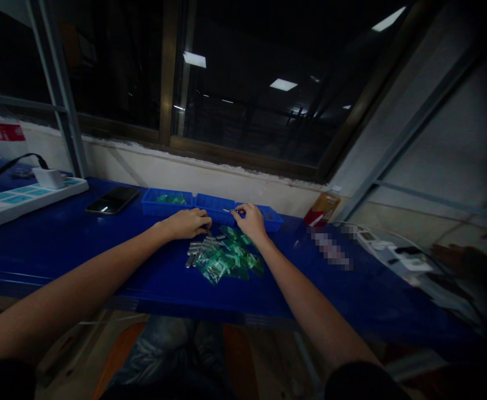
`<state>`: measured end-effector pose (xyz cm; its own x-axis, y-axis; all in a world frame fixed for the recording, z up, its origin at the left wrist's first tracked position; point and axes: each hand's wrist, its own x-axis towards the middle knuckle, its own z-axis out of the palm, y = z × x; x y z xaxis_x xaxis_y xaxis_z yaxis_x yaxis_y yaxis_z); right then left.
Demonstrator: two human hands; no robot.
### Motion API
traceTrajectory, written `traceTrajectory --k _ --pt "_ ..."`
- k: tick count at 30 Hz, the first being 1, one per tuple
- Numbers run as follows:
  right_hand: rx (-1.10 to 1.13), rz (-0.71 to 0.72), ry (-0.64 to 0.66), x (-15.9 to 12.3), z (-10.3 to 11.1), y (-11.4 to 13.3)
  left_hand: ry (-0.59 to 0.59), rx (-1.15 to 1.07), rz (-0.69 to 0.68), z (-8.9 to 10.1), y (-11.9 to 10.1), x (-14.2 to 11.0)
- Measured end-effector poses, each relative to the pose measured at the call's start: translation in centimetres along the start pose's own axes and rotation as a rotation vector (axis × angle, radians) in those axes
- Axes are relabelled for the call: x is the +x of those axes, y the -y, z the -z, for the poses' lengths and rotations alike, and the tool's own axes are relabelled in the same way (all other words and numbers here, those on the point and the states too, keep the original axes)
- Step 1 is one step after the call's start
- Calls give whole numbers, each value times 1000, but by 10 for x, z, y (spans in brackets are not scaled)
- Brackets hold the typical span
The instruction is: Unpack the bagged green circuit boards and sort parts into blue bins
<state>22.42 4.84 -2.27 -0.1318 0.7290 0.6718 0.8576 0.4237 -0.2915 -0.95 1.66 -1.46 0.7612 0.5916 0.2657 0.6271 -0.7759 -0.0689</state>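
Your right hand (250,221): grip pinched on a slim item (227,210) | your left hand (186,224): near silver pieces (190,260), grip unclear

My feed shows me a blue table (80,233): trays (166,209) and a carton (323,209) along its far edge, green packets (226,261) nearer its front, a phone (113,200) and power strip (29,199) toward its left end.
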Motion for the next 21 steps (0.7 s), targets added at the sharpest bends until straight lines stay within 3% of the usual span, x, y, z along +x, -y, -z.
traceTrajectory --k 7,11,17,21 --pt "-20 -11 -6 -1 -1 -1 21 -104 33 -4 -4 -2" --pt "-40 45 -24 -3 4 10 -39 -177 102 -12 -1 2" --pt "62 306 204 -15 10 45 -220 -309 187 -11 2 7" --pt "45 345 231 -21 7 59 -261 -403 241 -5 -1 8"
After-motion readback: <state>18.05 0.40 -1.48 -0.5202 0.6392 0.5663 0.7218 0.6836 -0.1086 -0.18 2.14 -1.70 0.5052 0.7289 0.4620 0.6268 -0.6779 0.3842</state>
